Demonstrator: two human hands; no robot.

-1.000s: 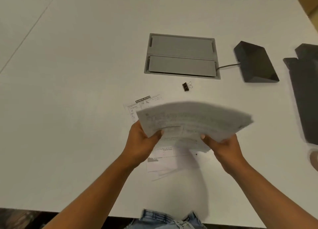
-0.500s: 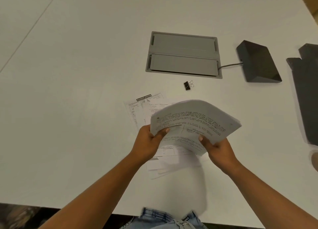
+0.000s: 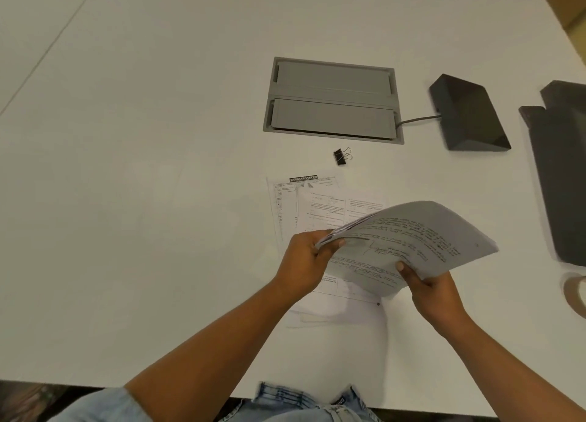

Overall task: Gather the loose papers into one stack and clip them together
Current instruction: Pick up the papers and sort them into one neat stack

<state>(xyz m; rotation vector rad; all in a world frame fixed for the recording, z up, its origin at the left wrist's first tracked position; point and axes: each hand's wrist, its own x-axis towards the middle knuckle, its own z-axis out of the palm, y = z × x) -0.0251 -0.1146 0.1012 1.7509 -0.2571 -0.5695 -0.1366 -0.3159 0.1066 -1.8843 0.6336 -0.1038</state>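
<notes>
A bundle of handwritten papers (image 3: 409, 240) is held above the white table, bowed upward in the middle. My left hand (image 3: 304, 259) pinches its left corner and my right hand (image 3: 434, 291) grips its near right edge. Beneath it, several printed sheets (image 3: 317, 206) lie fanned on the table, the top one headed by a black title bar; their near parts are hidden by the bundle and my hands. A small black binder clip (image 3: 341, 157) lies on the table just beyond the sheets, apart from both hands.
A grey cable-access panel (image 3: 333, 99) is set into the table behind the clip. A dark wedge-shaped device (image 3: 469, 114) with a cable sits to its right. A dark flat object (image 3: 564, 174) lies at the right edge, a round thing (image 3: 575, 293) below it.
The held bundle has shifted to the right and tilted, its left end now lower, uncovering more of the printed sheets on the table. Both hands keep their grip.
</notes>
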